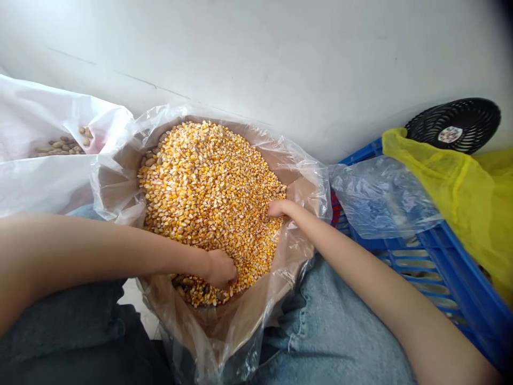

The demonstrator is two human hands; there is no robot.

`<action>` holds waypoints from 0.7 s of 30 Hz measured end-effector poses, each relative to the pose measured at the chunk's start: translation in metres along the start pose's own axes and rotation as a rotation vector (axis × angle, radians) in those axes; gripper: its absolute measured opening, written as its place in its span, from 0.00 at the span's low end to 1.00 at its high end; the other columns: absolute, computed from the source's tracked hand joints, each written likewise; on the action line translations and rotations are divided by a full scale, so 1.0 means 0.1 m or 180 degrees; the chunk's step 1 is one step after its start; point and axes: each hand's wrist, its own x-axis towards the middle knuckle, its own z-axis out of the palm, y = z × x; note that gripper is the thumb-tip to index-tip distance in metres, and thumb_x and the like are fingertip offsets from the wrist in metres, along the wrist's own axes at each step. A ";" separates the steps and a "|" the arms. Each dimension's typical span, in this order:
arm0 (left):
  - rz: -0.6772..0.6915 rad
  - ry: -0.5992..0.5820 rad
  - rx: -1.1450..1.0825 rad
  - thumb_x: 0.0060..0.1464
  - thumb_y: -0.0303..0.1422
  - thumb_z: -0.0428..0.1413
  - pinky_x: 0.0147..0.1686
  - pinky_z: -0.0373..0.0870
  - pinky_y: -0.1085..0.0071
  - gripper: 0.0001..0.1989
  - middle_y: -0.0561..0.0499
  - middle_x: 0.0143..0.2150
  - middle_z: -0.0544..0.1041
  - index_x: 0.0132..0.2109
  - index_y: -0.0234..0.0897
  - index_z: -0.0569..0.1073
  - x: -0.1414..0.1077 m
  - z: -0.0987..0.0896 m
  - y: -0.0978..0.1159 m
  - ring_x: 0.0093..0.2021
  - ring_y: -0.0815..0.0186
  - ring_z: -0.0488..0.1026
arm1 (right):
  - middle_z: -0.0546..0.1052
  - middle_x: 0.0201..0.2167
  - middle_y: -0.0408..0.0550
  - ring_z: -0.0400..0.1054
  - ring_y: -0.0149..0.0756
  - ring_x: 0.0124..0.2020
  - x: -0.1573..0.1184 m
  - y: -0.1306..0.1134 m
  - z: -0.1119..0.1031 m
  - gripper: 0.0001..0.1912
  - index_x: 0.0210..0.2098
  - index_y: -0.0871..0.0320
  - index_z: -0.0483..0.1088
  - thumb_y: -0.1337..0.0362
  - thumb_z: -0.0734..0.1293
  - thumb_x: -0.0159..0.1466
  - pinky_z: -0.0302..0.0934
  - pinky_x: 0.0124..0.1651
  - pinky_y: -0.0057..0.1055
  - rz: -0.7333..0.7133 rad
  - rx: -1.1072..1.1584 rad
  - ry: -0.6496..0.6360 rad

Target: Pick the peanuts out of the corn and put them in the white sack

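Your left hand (pixel 219 269) is curled, fingers sunk among loose yellow dried corn kernels (pixel 212 198); your right hand (pixel 279 208) is loosely bent, fingertips on the kernels. Grip unclear in both. The kernels fill a brown cardboard box lined with clear plastic (pixel 120 179). Upper left: brown peanuts (pixel 60 145) in a white plastic bag (pixel 48 107). Right: blue plastic crate (pixel 441 278) under a yellow plastic bag (pixel 452 187).

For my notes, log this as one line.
left hand: buried in corn kernels | right hand: fingers in kernels | clear plastic liner
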 end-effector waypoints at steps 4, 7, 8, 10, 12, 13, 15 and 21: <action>0.0425 -0.0095 0.0757 0.45 0.29 0.52 0.24 0.64 0.68 0.08 0.41 0.29 0.76 0.33 0.32 0.75 -0.01 0.17 0.13 0.28 0.59 0.72 | 0.57 0.10 0.40 0.51 0.24 0.13 -0.24 -0.01 -0.22 0.13 0.12 0.59 0.57 0.66 0.62 0.49 0.53 0.19 0.25 -0.0300 0.0776 -0.0654; 0.0317 -0.0235 0.0650 0.45 0.31 0.52 0.22 0.63 0.69 0.10 0.41 0.30 0.76 0.33 0.32 0.75 0.05 0.19 0.12 0.27 0.59 0.72 | 0.56 0.12 0.39 0.47 0.23 0.13 -0.40 -0.09 -0.36 0.11 0.18 0.59 0.60 0.62 0.56 0.54 0.47 0.16 0.23 -0.0836 0.2341 -0.1027; 0.0246 -0.0311 0.0525 0.45 0.34 0.52 0.21 0.63 0.69 0.11 0.42 0.30 0.76 0.34 0.32 0.75 0.07 0.18 0.10 0.26 0.59 0.71 | 0.57 0.13 0.39 0.48 0.24 0.13 -0.44 -0.12 -0.40 0.10 0.20 0.59 0.61 0.62 0.55 0.55 0.47 0.16 0.23 -0.1002 0.2802 -0.0961; 0.0176 -0.0496 0.0049 0.45 0.36 0.52 0.21 0.61 0.71 0.12 0.44 0.30 0.77 0.34 0.34 0.75 0.12 0.13 0.04 0.26 0.62 0.70 | 0.59 0.15 0.41 0.50 0.25 0.14 -0.51 -0.15 -0.46 0.11 0.25 0.59 0.63 0.62 0.53 0.56 0.46 0.17 0.23 -0.1208 0.3326 -0.0602; 0.0154 -0.0643 -0.0678 0.44 0.35 0.53 0.21 0.60 0.75 0.11 0.48 0.30 0.76 0.33 0.35 0.75 0.15 0.08 -0.05 0.27 0.66 0.69 | 0.62 0.17 0.43 0.53 0.26 0.16 -0.56 -0.15 -0.51 0.13 0.26 0.59 0.62 0.61 0.51 0.57 0.46 0.18 0.23 -0.1356 0.3591 -0.0298; 0.0142 -0.0685 -0.1066 0.43 0.34 0.54 0.22 0.59 0.76 0.09 0.50 0.30 0.76 0.32 0.35 0.74 0.17 0.06 -0.09 0.28 0.67 0.68 | 0.63 0.18 0.43 0.53 0.27 0.17 -0.57 -0.15 -0.53 0.14 0.26 0.58 0.62 0.59 0.51 0.58 0.46 0.18 0.23 -0.1438 0.3684 -0.0206; 0.0083 -0.0729 -0.1693 0.41 0.33 0.55 0.24 0.58 0.77 0.07 0.54 0.27 0.73 0.30 0.34 0.73 0.19 0.04 -0.16 0.28 0.70 0.66 | 0.62 0.18 0.43 0.54 0.26 0.18 -0.57 -0.13 -0.55 0.16 0.23 0.58 0.59 0.55 0.50 0.59 0.46 0.18 0.22 -0.1605 0.3806 -0.0154; -0.0184 -0.1168 -0.3294 0.38 0.35 0.54 0.19 0.50 0.76 0.07 0.58 0.18 0.58 0.25 0.36 0.65 0.22 0.01 -0.18 0.19 0.74 0.53 | 0.58 0.13 0.39 0.51 0.23 0.14 -0.38 -0.07 -0.46 0.22 0.17 0.58 0.51 0.48 0.54 0.56 0.44 0.16 0.21 -0.1448 0.3002 0.0127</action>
